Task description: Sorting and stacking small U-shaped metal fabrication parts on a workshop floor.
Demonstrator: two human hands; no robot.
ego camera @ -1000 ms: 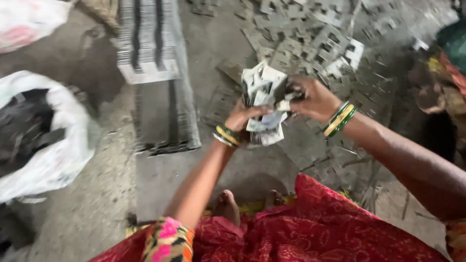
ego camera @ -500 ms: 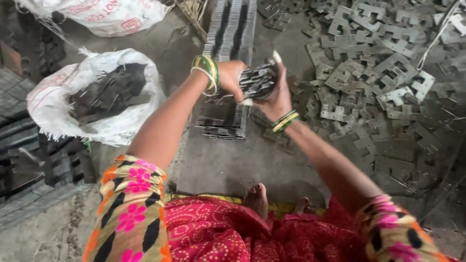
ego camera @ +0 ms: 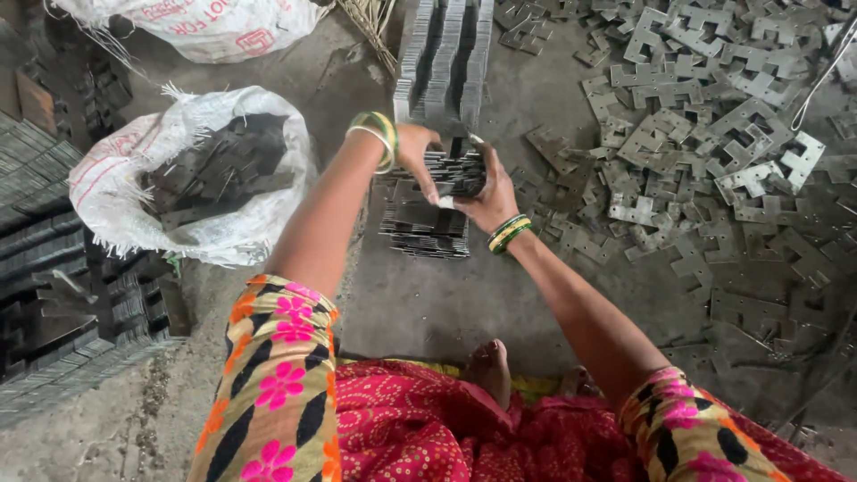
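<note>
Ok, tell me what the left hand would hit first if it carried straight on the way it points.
The left hand grips a bundle of metal plates and points away from the person. Straight on, it would probably first meet the long row of stacked plates; depth is unclear.

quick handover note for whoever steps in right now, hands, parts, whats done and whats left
Left hand and right hand: both in a shared grip on a small bundle of flat grey metal stampings, held over the end of the long stacked row of stampings.
Done: that row is stacked on the floor.
Left: loose scattered stampings at right. White woven sack of dark metal pieces sits at left.
</note>
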